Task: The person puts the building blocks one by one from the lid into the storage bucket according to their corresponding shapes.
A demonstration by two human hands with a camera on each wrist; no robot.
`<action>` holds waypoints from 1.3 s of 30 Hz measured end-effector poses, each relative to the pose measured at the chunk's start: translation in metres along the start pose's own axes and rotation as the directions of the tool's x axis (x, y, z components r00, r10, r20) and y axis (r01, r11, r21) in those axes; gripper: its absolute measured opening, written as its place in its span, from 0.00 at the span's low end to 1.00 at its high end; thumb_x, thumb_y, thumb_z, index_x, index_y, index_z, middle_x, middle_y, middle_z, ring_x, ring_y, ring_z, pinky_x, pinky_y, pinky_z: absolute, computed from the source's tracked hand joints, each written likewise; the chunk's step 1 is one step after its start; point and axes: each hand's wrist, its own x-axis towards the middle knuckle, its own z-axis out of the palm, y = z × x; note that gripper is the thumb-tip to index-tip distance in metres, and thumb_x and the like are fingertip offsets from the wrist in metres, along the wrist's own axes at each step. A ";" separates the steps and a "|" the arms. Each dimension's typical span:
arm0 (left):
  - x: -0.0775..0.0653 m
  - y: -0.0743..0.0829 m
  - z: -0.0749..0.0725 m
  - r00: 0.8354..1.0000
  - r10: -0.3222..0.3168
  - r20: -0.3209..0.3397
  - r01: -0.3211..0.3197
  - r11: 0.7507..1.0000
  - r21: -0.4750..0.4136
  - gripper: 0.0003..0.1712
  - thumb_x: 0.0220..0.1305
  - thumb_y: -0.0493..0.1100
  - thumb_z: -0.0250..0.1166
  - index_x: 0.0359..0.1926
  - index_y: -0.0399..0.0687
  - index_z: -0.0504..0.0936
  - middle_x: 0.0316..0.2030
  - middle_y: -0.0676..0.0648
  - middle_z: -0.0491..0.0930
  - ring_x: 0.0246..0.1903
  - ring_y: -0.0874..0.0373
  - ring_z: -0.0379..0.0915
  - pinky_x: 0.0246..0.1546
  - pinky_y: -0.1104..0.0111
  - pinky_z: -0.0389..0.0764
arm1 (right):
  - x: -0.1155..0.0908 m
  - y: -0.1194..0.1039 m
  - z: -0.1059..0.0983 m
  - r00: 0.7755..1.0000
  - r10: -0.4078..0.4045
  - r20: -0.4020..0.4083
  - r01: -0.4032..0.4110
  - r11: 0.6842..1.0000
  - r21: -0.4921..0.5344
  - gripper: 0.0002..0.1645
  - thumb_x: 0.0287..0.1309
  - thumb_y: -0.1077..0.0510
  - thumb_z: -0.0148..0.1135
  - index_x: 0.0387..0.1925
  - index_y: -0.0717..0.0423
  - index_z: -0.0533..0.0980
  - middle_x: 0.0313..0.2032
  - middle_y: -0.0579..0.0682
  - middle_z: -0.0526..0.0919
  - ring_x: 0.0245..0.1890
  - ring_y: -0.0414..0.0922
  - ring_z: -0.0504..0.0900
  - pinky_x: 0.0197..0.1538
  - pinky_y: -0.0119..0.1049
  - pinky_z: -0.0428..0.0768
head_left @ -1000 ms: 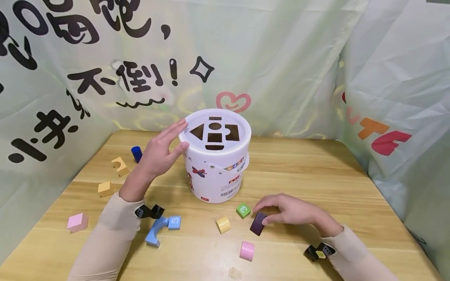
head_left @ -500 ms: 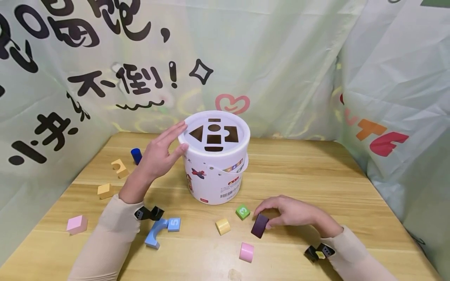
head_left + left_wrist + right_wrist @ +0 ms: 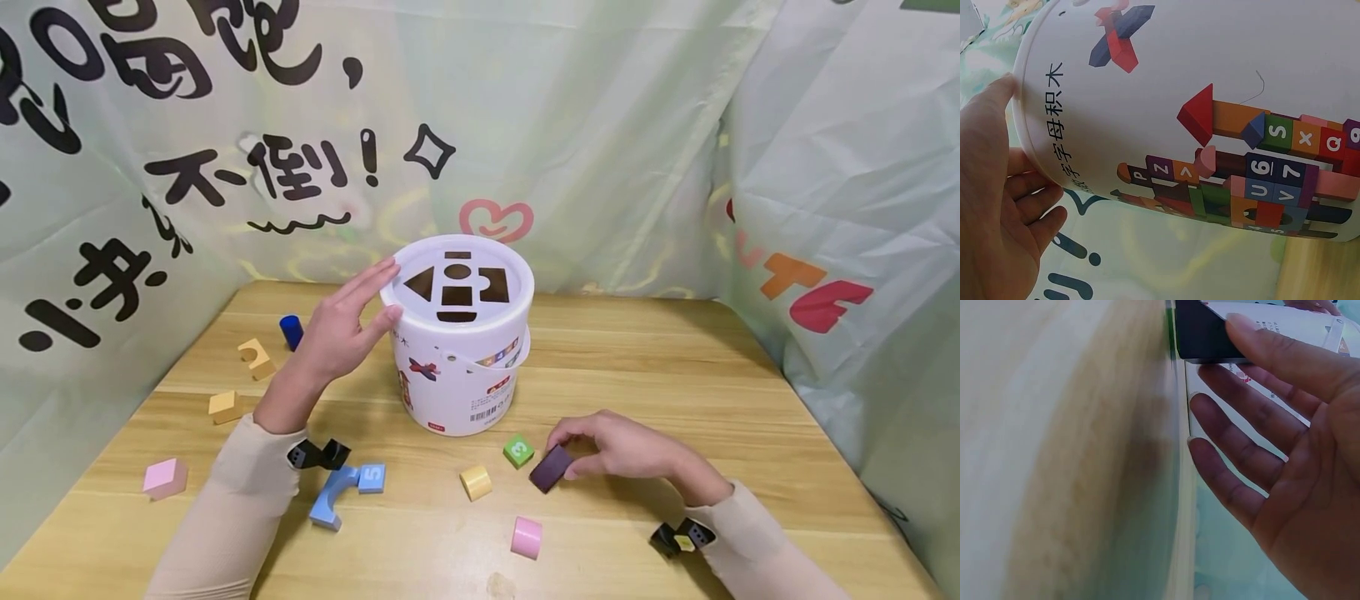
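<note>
A white toy-block bucket (image 3: 450, 375) stands upright at the back of the table, its lid (image 3: 487, 250) cut with several shaped holes. My left hand (image 3: 337, 329) rests on the bucket's left rim with fingers fairly straight; the left wrist view shows that hand (image 3: 1013, 200) against the edge of the printed bucket (image 3: 1160, 112). Between thumb and fingers, my right hand (image 3: 618, 446) pinches a dark purple block (image 3: 551, 468) low over the table. In the right wrist view the thumb lies on the dark block (image 3: 1204, 337), and the other fingers (image 3: 1235, 434) are spread below.
Close to the right hand are a green block (image 3: 518, 451) marked 3, a yellow cylinder (image 3: 476, 482) and a pink cylinder (image 3: 527, 537). By the left arm lie a blue arch (image 3: 330, 500), a blue block (image 3: 371, 477), a pink block (image 3: 165, 478), yellow blocks (image 3: 225, 407) and a dark blue cylinder (image 3: 291, 332).
The dark purple block has turned in the right hand and shifted slightly toward the green block. My left hand and the bucket have stayed in place.
</note>
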 end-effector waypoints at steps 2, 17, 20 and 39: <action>0.000 0.000 0.000 1.000 -0.001 0.000 0.001 1.000 0.006 0.38 0.71 0.67 0.48 0.70 0.45 0.69 0.70 0.47 0.64 0.68 0.45 0.61 0.63 0.44 0.65 | 0.000 0.001 0.000 1.000 0.001 -0.016 -0.001 1.000 0.007 0.17 0.60 0.50 0.67 0.51 0.43 0.78 0.44 0.37 0.83 0.44 0.40 0.81 0.53 0.43 0.78; 0.001 0.001 -0.001 1.000 -0.016 0.010 0.016 1.000 -0.004 0.36 0.72 0.64 0.50 0.69 0.46 0.69 0.70 0.47 0.64 0.68 0.45 0.61 0.62 0.43 0.65 | 0.001 0.002 -0.001 0.993 0.059 -0.098 -0.066 0.995 -0.074 0.18 0.59 0.64 0.67 0.49 0.49 0.75 0.40 0.42 0.85 0.38 0.37 0.82 0.42 0.35 0.80; 0.000 0.002 -0.001 1.000 -0.023 0.016 0.023 1.000 0.000 0.36 0.72 0.64 0.50 0.70 0.47 0.69 0.70 0.47 0.64 0.68 0.45 0.60 0.62 0.43 0.65 | 0.001 0.003 0.000 0.992 0.071 -0.105 -0.079 0.994 -0.079 0.17 0.59 0.65 0.67 0.48 0.49 0.75 0.40 0.42 0.84 0.40 0.38 0.83 0.44 0.36 0.81; 0.000 0.002 0.000 1.000 -0.027 0.013 0.027 1.000 0.002 0.37 0.71 0.65 0.50 0.70 0.47 0.69 0.70 0.48 0.64 0.67 0.45 0.61 0.61 0.42 0.66 | -0.001 0.007 -0.002 0.993 -0.058 -0.108 0.023 0.953 -0.303 0.21 0.60 0.67 0.64 0.52 0.45 0.79 0.45 0.36 0.83 0.43 0.34 0.80 0.47 0.37 0.80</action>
